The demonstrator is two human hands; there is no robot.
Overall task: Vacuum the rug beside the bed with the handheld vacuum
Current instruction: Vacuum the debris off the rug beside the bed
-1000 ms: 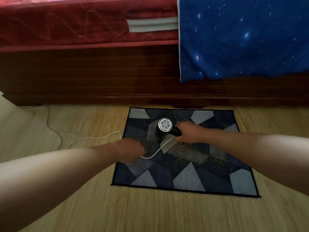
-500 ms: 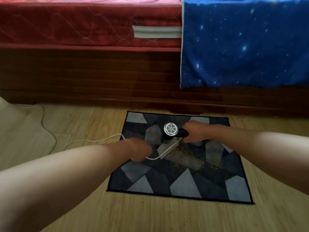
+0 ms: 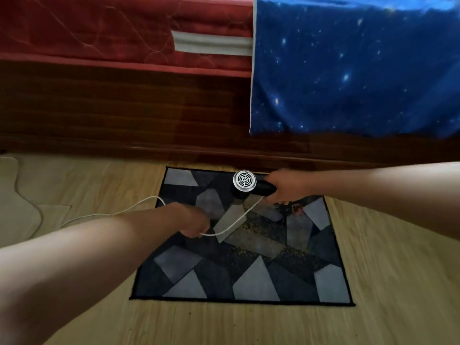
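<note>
Grey-and-black patchwork rug [image 3: 249, 277], on wooden floor [image 3: 378, 257] just beside bed [image 3: 124, 108]; grit [image 3: 251, 227] strewn mid-rug. Handheld vacuum [image 3: 246, 185] at far edge, right hand [image 3: 286, 186] clamped round handle; left hand [image 3: 191, 220] pinching white cord [image 3: 234, 222]. Risk: slack cord may drag across grit or catch the nozzle. Nozzle hidden underneath; reddish speck [image 3: 296, 208] by right hand indistinct.

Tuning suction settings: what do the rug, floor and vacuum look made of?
Rug: matte, flat low-pile textile, dark bound edge, grit sitting on top. Floor: pale wood-grain planks, slight sheen; wood or laminate, can't tell. Handheld vacuum: black body, pale slotted grille, smooth; probably moulded plastic.
</note>
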